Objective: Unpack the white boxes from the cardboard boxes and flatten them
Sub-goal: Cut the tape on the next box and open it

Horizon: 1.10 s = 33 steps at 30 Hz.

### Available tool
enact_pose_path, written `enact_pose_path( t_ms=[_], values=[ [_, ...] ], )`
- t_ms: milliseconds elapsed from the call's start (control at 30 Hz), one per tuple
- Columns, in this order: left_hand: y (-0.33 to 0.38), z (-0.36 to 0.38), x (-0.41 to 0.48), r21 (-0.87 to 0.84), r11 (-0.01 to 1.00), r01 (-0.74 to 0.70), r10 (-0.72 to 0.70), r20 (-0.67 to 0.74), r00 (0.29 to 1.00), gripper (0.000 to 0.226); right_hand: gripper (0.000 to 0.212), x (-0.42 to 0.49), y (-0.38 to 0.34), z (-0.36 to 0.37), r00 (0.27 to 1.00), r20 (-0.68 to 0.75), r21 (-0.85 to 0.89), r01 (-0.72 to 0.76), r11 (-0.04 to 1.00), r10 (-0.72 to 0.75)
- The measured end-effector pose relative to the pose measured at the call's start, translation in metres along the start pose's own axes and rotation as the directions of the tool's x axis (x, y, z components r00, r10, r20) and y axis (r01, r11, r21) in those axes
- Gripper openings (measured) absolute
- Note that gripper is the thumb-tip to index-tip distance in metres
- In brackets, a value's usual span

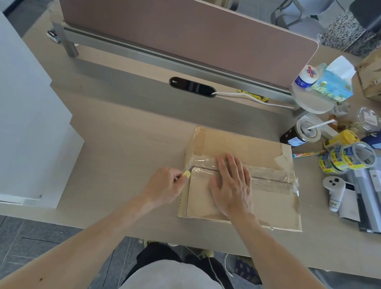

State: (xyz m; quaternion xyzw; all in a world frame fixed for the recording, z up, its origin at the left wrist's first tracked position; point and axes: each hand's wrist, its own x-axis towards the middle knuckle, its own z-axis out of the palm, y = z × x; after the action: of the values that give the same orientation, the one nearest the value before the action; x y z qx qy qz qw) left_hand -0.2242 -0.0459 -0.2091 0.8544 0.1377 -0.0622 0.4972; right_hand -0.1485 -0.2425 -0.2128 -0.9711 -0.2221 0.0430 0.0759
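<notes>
**Seam Cut: Blade at Left End, Cut Line Runs Rightward**

**Workpiece.** The cardboard box (238, 144) lies flat on the surface (127, 143), directly in front of the person. Its top flaps are closed under clear tape. No white boxes are visible; by judgement they are inside the sealed carton.

**Left hand.** The left hand (167, 185) is curled around a small yellow-handled cutter (186, 174), pinching it between thumb and fingers. The cutter tip sits at the left end of the tape seam (271, 180), at the box's left edge. Whether the blade has entered the tape cannot be told.

**Right hand.** The right hand (232, 185) lies flat on the box top, fingers straight and spread, pressing down and holding nothing. Its palm rests on the near flap, and its fingers reach across the seam onto the far flap.

**Governing relation.** The seam's long axis runs left to right across the box top, roughly parallel to the near edge of the surface. From the cutter, the whole seam length lies to the right. The left hand is nearer the start point. The right hand sits on the cut line, just right of the cutter.

**Assessment.** The step in hand appears to be slitting the tape, an early stage of unpacking. A rightward stroke would likely meet the right fingers. The bracing hand probably needs to shift clear of the seam, fully onto the near flap, before the blade travels.
</notes>
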Motion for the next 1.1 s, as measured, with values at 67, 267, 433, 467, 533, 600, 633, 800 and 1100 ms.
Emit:
enact_pose_path(
  t_ms=[67, 267, 433, 467, 533, 600, 633, 800, 1100],
  values=[
    [0.001, 0.000, -0.002, -0.008, 1.000, 0.015, -0.015, 0.006, 1.000, 0.051, 0.062, 0.000, 0.000, 0.000, 1.000, -0.013, 0.002, 0.005, 1.000, -0.005],
    [0.002, 0.004, -0.008, -0.009, 0.999, 0.047, -0.047, -0.001, 0.999, 0.048, 0.059, -0.001, 0.000, 0.003, 0.999, -0.037, 0.009, -0.001, 1.000, 0.001],
    [0.003, 0.008, -0.016, -0.025, 0.999, 0.048, -0.049, -0.018, 0.999, 0.051, 0.056, 0.000, -0.001, 0.005, 0.998, -0.054, 0.021, -0.015, 1.000, 0.016],
    [0.003, 0.009, -0.018, -0.033, 0.998, 0.058, -0.059, -0.017, 0.998, 0.052, 0.056, 0.000, -0.001, 0.005, 0.998, -0.055, 0.022, -0.014, 1.000, 0.015],
    [0.003, 0.011, -0.022, -0.048, 0.995, 0.083, -0.084, -0.017, 0.996, 0.055, 0.055, 0.000, 0.000, 0.005, 0.998, -0.056, 0.025, -0.010, 1.000, 0.011],
    [0.004, 0.013, -0.026, -0.057, 0.995, 0.087, -0.089, -0.023, 0.996, 0.056, 0.056, 0.000, 0.000, 0.005, 0.999, -0.050, 0.027, -0.011, 1.000, 0.012],
    [0.005, 0.014, -0.030, -0.062, 0.994, 0.085, -0.087, -0.023, 0.996, 0.057, 0.056, 0.000, 0.000, 0.005, 0.999, -0.045, 0.029, -0.012, 1.000, 0.013],
    [-0.002, 0.012, -0.046, -0.119, 0.982, 0.145, -0.149, -0.023, 0.989, 0.045, 0.053, 0.000, 0.003, 0.006, 0.999, -0.051, 0.036, -0.003, 0.999, 0.004],
    [-0.078, 0.004, -0.044, -0.061, 0.865, 0.499, -0.498, 0.029, 0.867, 0.020, 0.060, -0.001, 0.005, 0.004, 0.999, -0.031, 0.069, 0.018, 0.997, -0.016]
  ],
)
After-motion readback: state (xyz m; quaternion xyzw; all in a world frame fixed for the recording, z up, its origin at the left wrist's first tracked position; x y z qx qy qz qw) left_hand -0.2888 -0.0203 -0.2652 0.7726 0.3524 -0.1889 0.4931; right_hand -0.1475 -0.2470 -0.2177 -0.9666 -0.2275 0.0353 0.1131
